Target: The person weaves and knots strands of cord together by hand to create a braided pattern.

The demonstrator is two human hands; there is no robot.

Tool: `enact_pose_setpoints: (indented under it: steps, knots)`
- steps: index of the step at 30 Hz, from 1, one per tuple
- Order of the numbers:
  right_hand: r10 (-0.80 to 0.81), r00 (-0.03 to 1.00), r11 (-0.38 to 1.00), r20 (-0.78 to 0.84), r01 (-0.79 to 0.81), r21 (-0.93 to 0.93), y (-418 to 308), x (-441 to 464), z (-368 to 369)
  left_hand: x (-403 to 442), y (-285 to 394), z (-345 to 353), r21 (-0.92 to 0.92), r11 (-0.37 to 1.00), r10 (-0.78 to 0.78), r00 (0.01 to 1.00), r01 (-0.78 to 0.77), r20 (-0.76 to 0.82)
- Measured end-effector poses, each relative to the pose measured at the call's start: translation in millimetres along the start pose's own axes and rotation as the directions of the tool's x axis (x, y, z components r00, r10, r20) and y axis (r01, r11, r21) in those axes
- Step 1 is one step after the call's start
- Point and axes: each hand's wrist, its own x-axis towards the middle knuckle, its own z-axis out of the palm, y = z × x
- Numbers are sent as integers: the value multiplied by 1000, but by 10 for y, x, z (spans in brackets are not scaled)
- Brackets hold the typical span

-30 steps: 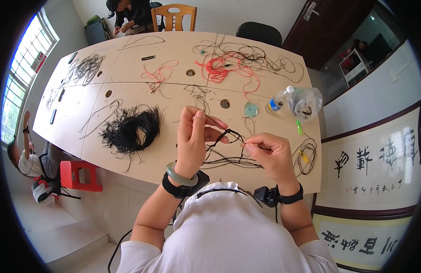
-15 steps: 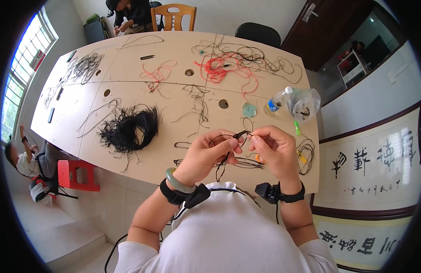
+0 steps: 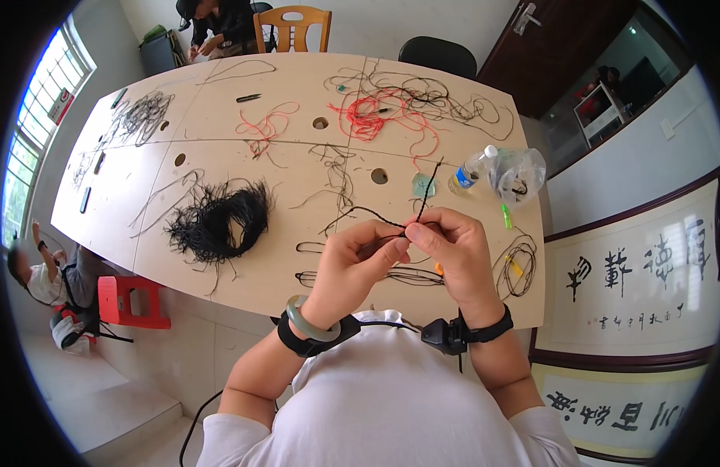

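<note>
Over a pale, curved-edged table [image 3: 220,165], left hand [image 3: 358,261] and right hand [image 3: 456,253] pinch a black twisted cord [image 3: 428,191], fingertips together; its near edge lies by their wrists, tabletop reaching ahead towards a white wall [image 3: 368,23].

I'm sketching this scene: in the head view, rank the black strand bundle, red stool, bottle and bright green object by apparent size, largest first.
1. Black strand bundle
2. Red stool
3. Bottle
4. Bright green object
</note>
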Motion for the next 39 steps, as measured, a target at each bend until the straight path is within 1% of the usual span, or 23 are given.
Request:
enact_pose_setpoints:
  steps: [1, 3, 4, 6, 9, 13, 16, 18, 19, 21, 22, 24, 25, 27, 28, 30, 34, 36, 37, 39]
  knots:
    - [2, 1000, 1000, 1, -2, -1, 3, 10, 10, 5, -8, -2, -1, 1000, -1, 1000, 1, -1]
    - [19, 998, 997, -59, -15, 78, 11, 34, 45, 10, -32, -4, -302, 947, -103, 993, 113, 51]
    - [21, 998, 997, -58, -16, 77, 5, 41, 52, 8, -34, -3, -303, 946, -103, 993, 113, 50]
    - [27, 998, 997, -55, -23, 73, -23, 51, 66, 2, -37, -1, -376, 917, -114, 991, 132, 72]
    - [44, 998, 998, -52, -41, 50, -48, 69, 88, 15, -45, 6, -419, 896, -139, 989, 146, 47]
    - [77, 996, 995, -46, -74, 63, -74, 100, 94, 19, -58, 17, -414, 902, -124, 992, 123, 23]
    - [73, 997, 997, -29, -72, 23, -69, 118, 92, 22, -69, 27, -395, 914, -111, 994, 95, -17]
    - [8, 998, 1000, -65, -8, 1, -33, 127, 110, 19, -67, 43, -406, 911, -117, 991, 78, -72]
    - [8, 998, 1000, -66, -8, 1, -24, 125, 104, 21, -64, 52, -406, 911, -117, 991, 79, -71]
    - [-117, 988, 971, -104, 92, -219, -15, 123, 96, 30, -54, 63, -392, 920, -83, 987, 23, -136]
    - [-118, 988, 972, -102, 93, -218, -19, 106, 108, 31, -53, 59, -390, 921, -81, 987, 21, -138]
    - [-194, 975, 915, -108, 140, -379, -29, 35, 147, 34, -60, 49, -330, 944, -50, 977, -21, -206]
    - [-194, 975, 915, -105, 141, -378, -20, 14, 161, 37, -67, 49, -330, 944, -49, 977, -23, -210]
    - [-228, 969, 884, -97, 164, -439, 3, -29, 193, 46, -92, 49, -330, 942, -24, 968, -63, -252]
    - [-227, 969, 884, -97, 163, -438, 23, -53, 222, 54, -118, 37, -330, 942, -25, 967, -62, -252]
    - [-235, 964, 908, -122, 173, -381, 65, -96, 274, 67, -166, 11, -354, 929, 5, 963, -104, -269]
    - [-247, 963, 909, -112, 190, -372, 110, -118, 259, 67, -146, 3, -401, 912, -30, 963, -82, -266]
    - [-190, 975, 936, -111, 146, -322, 55, -112, 231, 65, -117, -20, -460, 887, -53, 984, -31, -168]
    - [-190, 975, 936, -112, 145, -322, 50, -103, 207, 71, -90, -34, -460, 887, -53, 984, -30, -167]
    - [-187, 975, 943, -122, 144, -299, 50, -87, 157, 75, -27, -51, -326, 945, -42, 995, 10, -91]
